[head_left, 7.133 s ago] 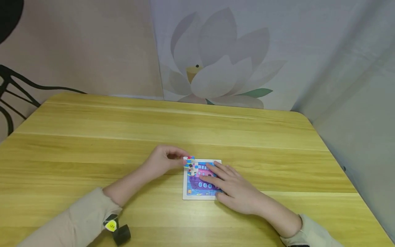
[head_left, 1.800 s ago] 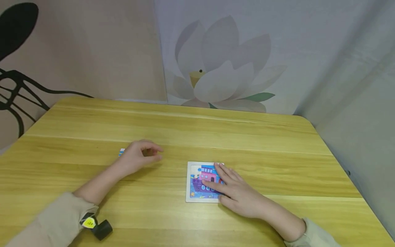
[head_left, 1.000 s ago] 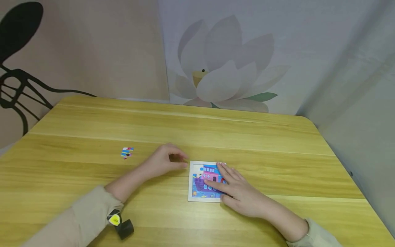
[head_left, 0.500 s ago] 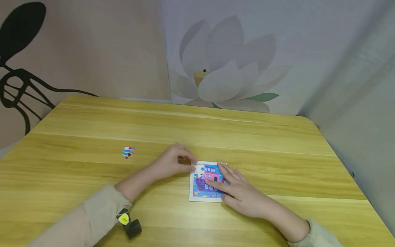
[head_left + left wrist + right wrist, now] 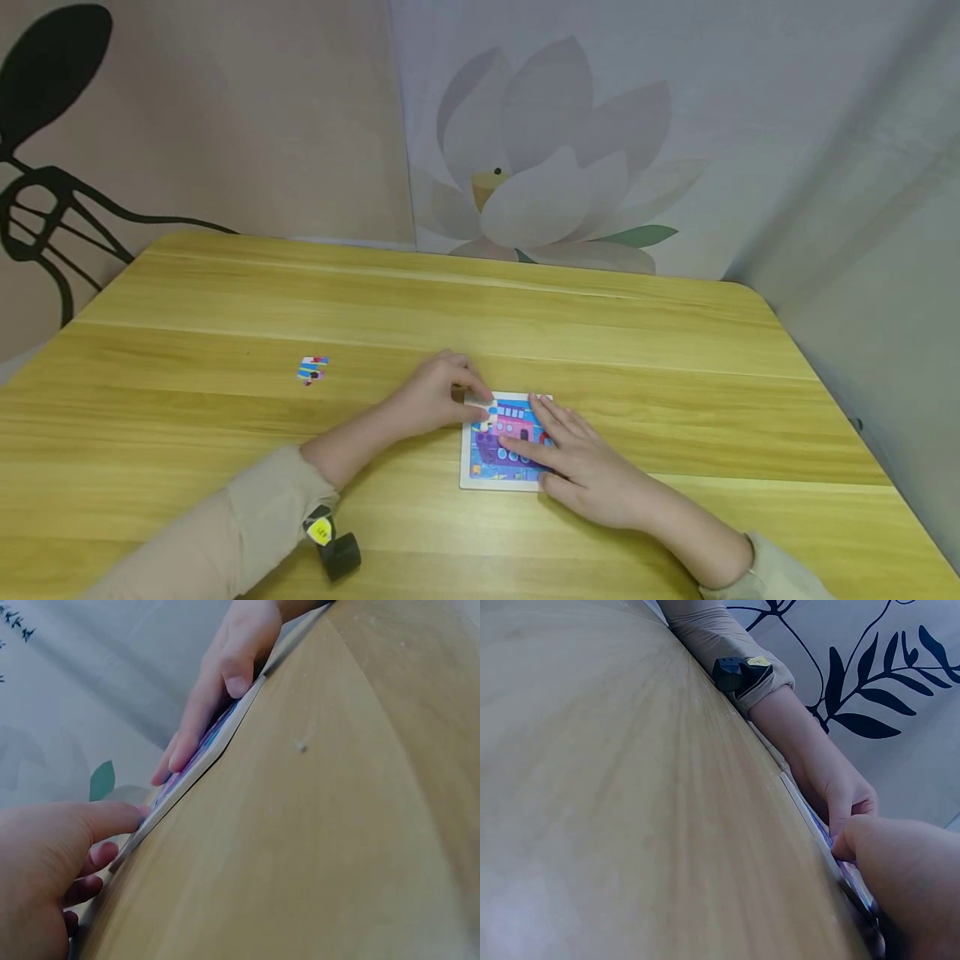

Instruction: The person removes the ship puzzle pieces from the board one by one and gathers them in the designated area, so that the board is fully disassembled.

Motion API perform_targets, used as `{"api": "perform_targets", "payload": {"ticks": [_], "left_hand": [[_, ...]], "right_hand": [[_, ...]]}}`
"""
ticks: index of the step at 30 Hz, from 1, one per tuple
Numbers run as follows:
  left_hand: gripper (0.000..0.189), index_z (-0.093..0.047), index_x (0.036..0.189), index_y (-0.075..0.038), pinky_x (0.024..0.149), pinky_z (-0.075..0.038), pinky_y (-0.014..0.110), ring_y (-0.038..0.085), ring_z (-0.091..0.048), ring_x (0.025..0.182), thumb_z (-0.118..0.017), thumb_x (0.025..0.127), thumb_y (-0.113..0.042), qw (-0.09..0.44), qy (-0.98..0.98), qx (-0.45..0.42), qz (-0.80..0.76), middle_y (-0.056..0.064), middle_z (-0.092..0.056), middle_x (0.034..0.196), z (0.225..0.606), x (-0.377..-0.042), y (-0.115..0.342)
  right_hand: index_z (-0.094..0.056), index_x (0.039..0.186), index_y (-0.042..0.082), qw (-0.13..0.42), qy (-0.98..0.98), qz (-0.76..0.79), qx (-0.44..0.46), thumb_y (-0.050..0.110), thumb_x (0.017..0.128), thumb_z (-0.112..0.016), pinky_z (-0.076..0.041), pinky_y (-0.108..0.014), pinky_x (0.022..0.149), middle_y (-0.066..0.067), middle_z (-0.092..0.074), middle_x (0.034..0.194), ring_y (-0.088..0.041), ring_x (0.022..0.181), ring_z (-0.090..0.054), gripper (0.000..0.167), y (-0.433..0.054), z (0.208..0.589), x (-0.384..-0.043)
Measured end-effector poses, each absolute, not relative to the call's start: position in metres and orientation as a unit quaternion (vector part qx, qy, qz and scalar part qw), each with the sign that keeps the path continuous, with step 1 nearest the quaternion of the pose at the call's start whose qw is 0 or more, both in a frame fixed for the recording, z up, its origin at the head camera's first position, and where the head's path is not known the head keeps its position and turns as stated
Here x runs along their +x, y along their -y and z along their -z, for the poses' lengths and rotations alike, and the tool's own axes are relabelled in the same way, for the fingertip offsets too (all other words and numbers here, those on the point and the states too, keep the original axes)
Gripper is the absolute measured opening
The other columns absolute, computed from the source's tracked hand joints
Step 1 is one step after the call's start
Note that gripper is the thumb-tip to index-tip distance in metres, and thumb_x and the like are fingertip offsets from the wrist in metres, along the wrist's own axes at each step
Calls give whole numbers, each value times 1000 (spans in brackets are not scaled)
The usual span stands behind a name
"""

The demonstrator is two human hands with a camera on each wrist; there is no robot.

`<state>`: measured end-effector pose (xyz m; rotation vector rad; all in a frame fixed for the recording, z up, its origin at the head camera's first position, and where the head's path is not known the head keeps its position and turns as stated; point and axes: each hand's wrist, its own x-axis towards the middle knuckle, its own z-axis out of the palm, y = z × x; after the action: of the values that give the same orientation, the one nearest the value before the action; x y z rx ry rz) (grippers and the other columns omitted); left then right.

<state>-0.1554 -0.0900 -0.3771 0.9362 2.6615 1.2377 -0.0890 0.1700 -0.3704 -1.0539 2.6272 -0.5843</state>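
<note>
A jigsaw puzzle in a white-edged tray lies flat on the table, showing a purple and pink picture. Its upper left part is bare white, partly covered by my left hand. The thumb and forefinger of that hand reach onto this corner with a gap between them; no loose piece shows there. My right hand rests on the puzzle's right side with its fingers spread; in the left wrist view the right hand lies along the tray. Loose colourful puzzle pieces, seemingly joined, lie to the left.
The wooden table stretches around the puzzle on all sides. Behind it hangs a curtain with a printed flower. A black wrist camera sits on the left sleeve, close above the tabletop.
Puzzle pieces that my left hand held at the tray's corner now lie on the table at left. That hand has come back rightward onto the corner. My right hand has stayed on the puzzle.
</note>
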Motion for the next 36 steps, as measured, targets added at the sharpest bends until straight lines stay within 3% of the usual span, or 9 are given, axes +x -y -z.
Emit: {"api": "perform_targets", "payload": {"ticks": [15,24,36], "left_hand": [[9,-75,77,-17,71,-41,32,11,-47,81,-83,74,-13,20,-868,295,-398,-13,-59,80,375,-151,78],[14,-71,75,-17,83,-36,38,11,-47,82,-81,75,-8,20,-878,289,-381,-11,-59,80,373,-148,72],[11,-71,76,-14,81,-36,38,12,-45,78,-80,77,-7,12,-882,293,-369,-10,-58,78,369,-145,71]], "right_hand": [[-40,145,37,108,-897,204,-376,19,96,-47,-8,-53,111,-11,-3,159,-28,144,-1,53,-171,372,-89],[-40,145,36,112,-898,206,-372,17,96,-47,-8,-53,111,-11,-3,159,-25,144,0,53,-170,371,-88],[-38,145,39,120,-902,200,-364,20,97,-45,-5,-47,113,-8,-1,159,-21,144,2,52,-170,370,-89]]}}
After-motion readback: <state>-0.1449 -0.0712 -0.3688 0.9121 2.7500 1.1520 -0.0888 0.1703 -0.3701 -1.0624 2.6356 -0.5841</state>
